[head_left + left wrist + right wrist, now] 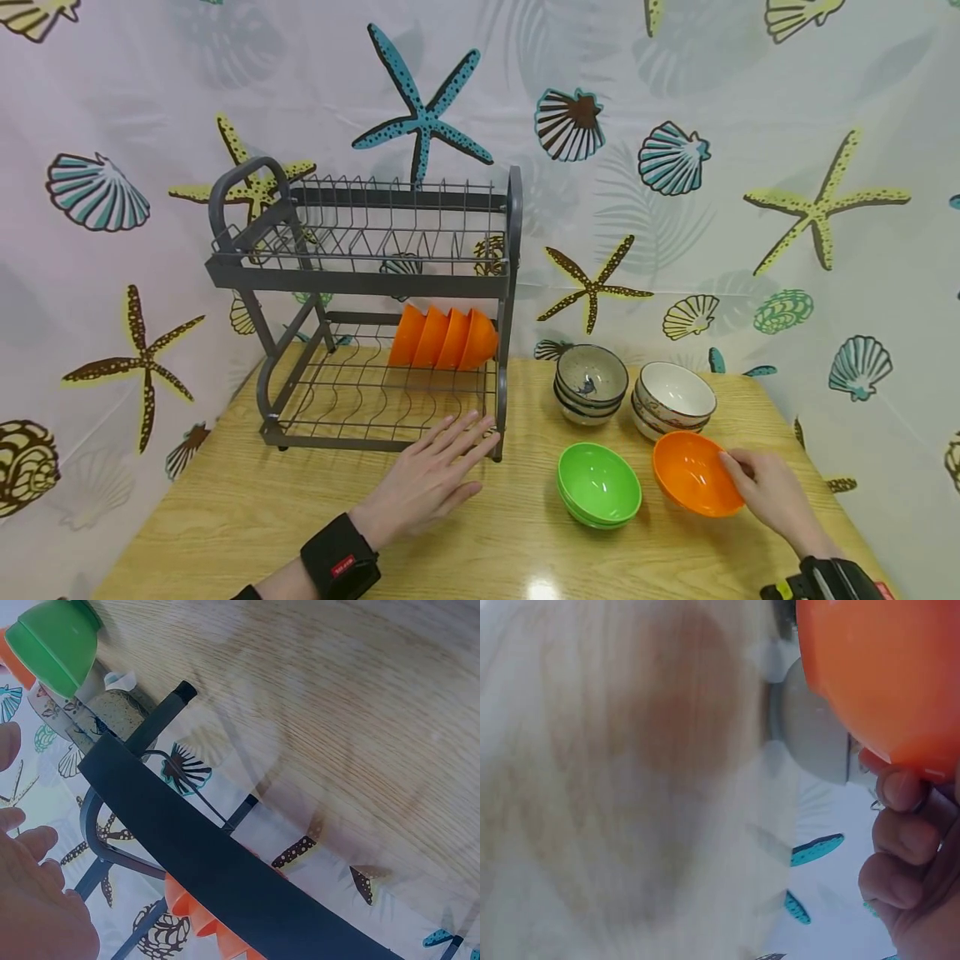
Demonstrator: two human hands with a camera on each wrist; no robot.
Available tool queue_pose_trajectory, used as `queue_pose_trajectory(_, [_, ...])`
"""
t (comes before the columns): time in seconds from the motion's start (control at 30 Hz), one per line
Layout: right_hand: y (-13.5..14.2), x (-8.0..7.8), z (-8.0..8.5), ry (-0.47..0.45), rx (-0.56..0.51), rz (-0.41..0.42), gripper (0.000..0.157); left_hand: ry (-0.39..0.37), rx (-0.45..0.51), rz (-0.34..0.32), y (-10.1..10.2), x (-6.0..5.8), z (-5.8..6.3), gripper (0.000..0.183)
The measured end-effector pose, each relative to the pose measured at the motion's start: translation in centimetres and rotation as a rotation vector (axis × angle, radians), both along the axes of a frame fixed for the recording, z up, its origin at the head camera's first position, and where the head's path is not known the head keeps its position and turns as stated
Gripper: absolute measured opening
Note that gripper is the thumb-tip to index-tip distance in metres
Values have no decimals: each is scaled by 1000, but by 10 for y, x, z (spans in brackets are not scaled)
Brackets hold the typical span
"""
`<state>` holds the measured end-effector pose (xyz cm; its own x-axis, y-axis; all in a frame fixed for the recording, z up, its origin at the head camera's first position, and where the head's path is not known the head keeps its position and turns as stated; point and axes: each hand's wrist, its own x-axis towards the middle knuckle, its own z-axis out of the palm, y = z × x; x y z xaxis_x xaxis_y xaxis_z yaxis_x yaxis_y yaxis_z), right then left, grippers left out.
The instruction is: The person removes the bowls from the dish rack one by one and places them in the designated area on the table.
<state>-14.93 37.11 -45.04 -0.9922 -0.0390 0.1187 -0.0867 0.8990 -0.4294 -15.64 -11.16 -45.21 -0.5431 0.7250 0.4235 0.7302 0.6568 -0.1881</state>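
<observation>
My right hand (772, 496) pinches the right rim of an orange bowl (692, 477) between thumb and fingers. In the right wrist view this bowl (892, 682) hangs above the table, with its shadow on the wood. My left hand (427, 479) is spread, palm down, in front of the lower right corner of a dark grey two-tier dish rack (360, 283); it holds nothing. Several orange bowls (442, 340) stand on edge in a row at the right of the rack's lower tier. Stacked green bowls (598, 485) sit between my hands.
Behind the green and orange bowls stand a stack of grey patterned bowls (591, 379) and a stack of white patterned bowls (675, 396). A cloth printed with starfish and shells (750, 125) hangs behind the wooden table (465, 558).
</observation>
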Motion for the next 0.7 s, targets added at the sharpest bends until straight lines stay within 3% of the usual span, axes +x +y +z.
queue_pose_trajectory(0.2, [10, -1, -13, -94, 16, -12, 37, -11, 11, -4, -2, -1, -3, 69])
queue_pose_trajectory(0.53, [16, -1, -32, -157, 5, -11, 33, -15, -14, 24, -6, -3, -5, 70])
queue_pose_trajectory(0.7, [17, -2, -38, -176, 4, -24, 39, -21, -8, 32, -7, -2, -5, 70])
